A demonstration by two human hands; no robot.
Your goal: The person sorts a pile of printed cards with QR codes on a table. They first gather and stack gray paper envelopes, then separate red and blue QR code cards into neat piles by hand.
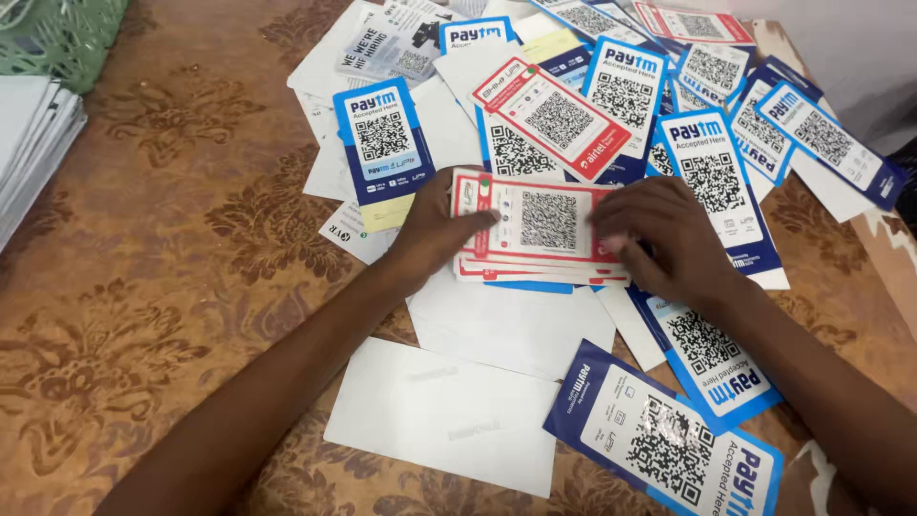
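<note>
A small stack of red-and-white code cards point(540, 229) lies at the middle of the table. My left hand point(441, 222) presses on the stack's left end, thumb over the top card. My right hand point(664, 234) rests on the right end, fingers curled over the edge. Both hands hold the stack flat on other papers. Blue-and-white code cards point(384, 139) lie scattered around it, one just left of my left hand, several point(712, 177) behind my right hand.
The table has a brown patterned cloth point(172, 268). White blank sheets point(449, 416) lie near me, with blue cards point(669, 435) at the lower right. A stack of white paper point(29, 143) sits at the left edge, a green basket point(57, 38) at the far left corner.
</note>
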